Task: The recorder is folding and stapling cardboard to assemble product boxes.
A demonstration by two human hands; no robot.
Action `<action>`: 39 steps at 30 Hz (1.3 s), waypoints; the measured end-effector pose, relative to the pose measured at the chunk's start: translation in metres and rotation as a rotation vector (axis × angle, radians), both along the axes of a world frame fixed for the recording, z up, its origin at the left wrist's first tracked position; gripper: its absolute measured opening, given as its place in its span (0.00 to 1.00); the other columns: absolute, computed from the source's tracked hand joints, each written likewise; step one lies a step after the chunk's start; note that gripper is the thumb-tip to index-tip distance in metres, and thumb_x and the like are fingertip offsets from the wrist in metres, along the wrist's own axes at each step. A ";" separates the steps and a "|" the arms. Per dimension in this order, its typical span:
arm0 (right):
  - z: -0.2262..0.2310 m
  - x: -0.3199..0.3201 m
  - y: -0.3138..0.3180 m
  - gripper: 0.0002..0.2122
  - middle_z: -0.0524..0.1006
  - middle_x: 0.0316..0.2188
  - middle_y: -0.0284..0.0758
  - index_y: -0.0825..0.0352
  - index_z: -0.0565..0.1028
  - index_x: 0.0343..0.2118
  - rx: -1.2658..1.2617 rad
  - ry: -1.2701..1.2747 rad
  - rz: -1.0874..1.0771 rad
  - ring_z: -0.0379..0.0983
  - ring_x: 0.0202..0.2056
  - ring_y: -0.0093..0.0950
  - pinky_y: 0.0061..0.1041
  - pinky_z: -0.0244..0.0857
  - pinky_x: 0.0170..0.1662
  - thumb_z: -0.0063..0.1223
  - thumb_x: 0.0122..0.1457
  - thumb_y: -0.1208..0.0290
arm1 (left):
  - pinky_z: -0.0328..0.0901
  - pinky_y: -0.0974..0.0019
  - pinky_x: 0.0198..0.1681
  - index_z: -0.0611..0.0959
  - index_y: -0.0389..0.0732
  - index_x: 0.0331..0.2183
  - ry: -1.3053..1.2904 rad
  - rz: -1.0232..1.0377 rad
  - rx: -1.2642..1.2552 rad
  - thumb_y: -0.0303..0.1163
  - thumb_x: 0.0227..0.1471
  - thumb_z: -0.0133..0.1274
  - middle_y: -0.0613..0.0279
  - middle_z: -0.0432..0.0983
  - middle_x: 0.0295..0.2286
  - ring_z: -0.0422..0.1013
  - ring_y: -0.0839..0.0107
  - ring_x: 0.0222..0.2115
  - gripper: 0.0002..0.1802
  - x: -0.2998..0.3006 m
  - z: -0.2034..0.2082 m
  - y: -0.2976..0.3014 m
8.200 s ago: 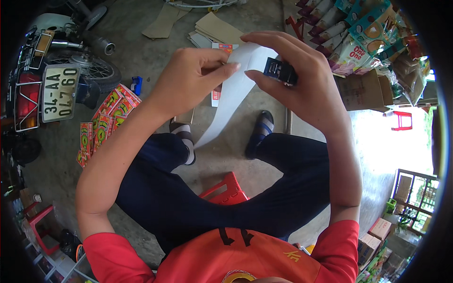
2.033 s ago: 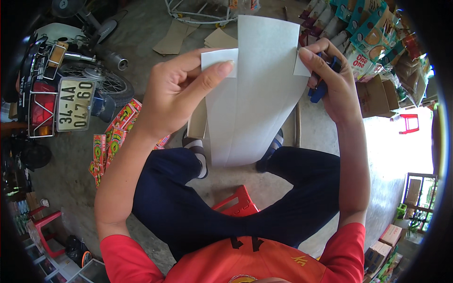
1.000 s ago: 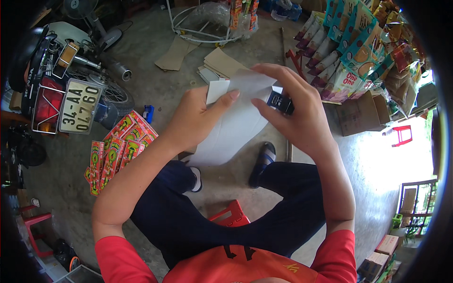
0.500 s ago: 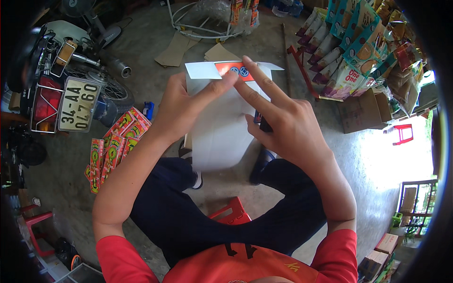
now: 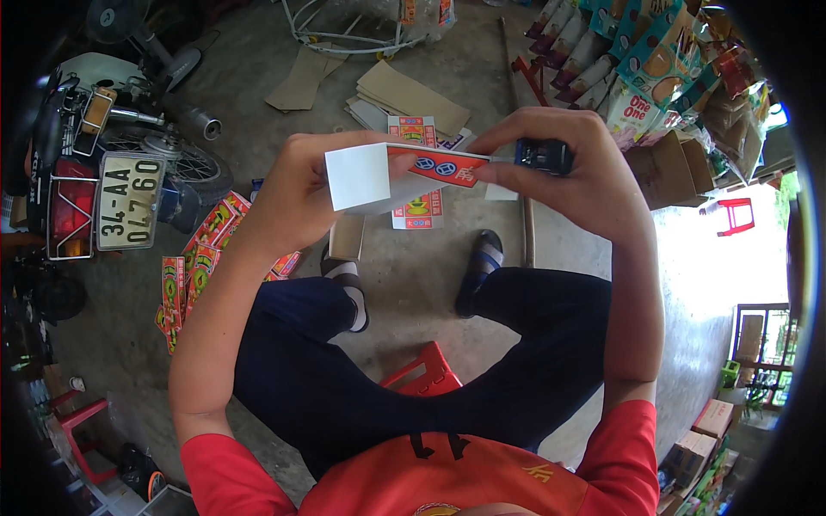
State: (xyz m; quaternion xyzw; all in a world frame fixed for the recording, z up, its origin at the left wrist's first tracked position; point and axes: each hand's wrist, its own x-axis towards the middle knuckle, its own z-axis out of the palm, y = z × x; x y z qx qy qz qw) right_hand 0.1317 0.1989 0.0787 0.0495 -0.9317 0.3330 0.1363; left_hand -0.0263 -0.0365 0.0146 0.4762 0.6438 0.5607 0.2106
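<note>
Nearest lay the person's red shirt [image 5: 439,473], then the dark trousers [image 5: 413,413], knees spread, with part of a red plastic stool [image 5: 426,371] showing between the thighs. Above the lap, both hands held a folded card carton [image 5: 360,176], raised off the floor, its white flap turned upward at the left and a red printed panel with round blue marks along its upper edge. The left hand [image 5: 303,182] was closed on the left end, fingers partly hidden by the flap. The right hand [image 5: 564,163] pinched the right end between thumb and fingers while also gripping a small dark blue tool [image 5: 544,156], aimed at the carton; whether its tip touched the card could not be told. Below, a small open brown box [image 5: 346,237] stood near the left foot, and a flat printed card [image 5: 415,213] lay on the concrete floor [image 5: 413,301]. To the left lay a pile of red packets [image 5: 202,267], with a parked motorbike [image 5: 129,202] behind it. Farther off were brown cardboard sheets [image 5: 413,93], a white wire rack [image 5: 344,36] and, at right, teal snack bags [image 5: 662,64].
</note>
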 end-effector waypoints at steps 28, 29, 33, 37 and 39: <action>0.000 -0.007 -0.047 0.05 0.82 0.26 0.38 0.70 0.82 0.31 0.146 -0.061 0.059 0.80 0.27 0.31 0.27 0.70 0.32 0.67 0.53 0.77 | 0.74 0.65 0.37 0.90 0.39 0.38 0.247 -0.072 0.200 0.33 0.51 0.68 0.55 0.86 0.33 0.82 0.65 0.31 0.12 0.007 -0.011 0.004; 0.000 -0.006 -0.047 0.05 0.82 0.26 0.38 0.70 0.82 0.31 0.147 -0.061 0.057 0.80 0.27 0.31 0.27 0.70 0.32 0.67 0.53 0.77 | 0.74 0.65 0.37 0.91 0.39 0.38 0.280 -0.066 0.217 0.33 0.51 0.68 0.55 0.86 0.33 0.82 0.65 0.32 0.11 0.006 -0.010 0.004; 0.000 -0.004 -0.045 0.05 0.82 0.27 0.39 0.70 0.82 0.32 0.067 -0.114 0.007 0.80 0.29 0.33 0.28 0.71 0.34 0.66 0.53 0.77 | 0.75 0.65 0.38 0.91 0.39 0.35 0.302 -0.039 0.257 0.33 0.51 0.68 0.55 0.86 0.32 0.83 0.66 0.32 0.10 0.003 -0.011 0.006; -0.005 -0.006 -0.034 0.05 0.82 0.27 0.39 0.71 0.81 0.33 0.106 -0.080 0.016 0.81 0.31 0.28 0.27 0.71 0.37 0.64 0.54 0.79 | 0.73 0.64 0.47 0.86 0.41 0.49 0.258 -0.040 0.098 0.35 0.51 0.69 0.56 0.86 0.38 0.82 0.65 0.40 0.23 0.001 -0.011 0.003; -0.010 -0.010 -0.020 0.05 0.81 0.26 0.36 0.71 0.81 0.34 0.057 -0.085 -0.064 0.78 0.29 0.25 0.25 0.69 0.36 0.63 0.55 0.77 | 0.65 0.60 0.59 0.70 0.43 0.64 0.090 0.086 0.172 0.38 0.47 0.73 0.55 0.80 0.49 0.74 0.65 0.53 0.46 -0.001 -0.016 0.006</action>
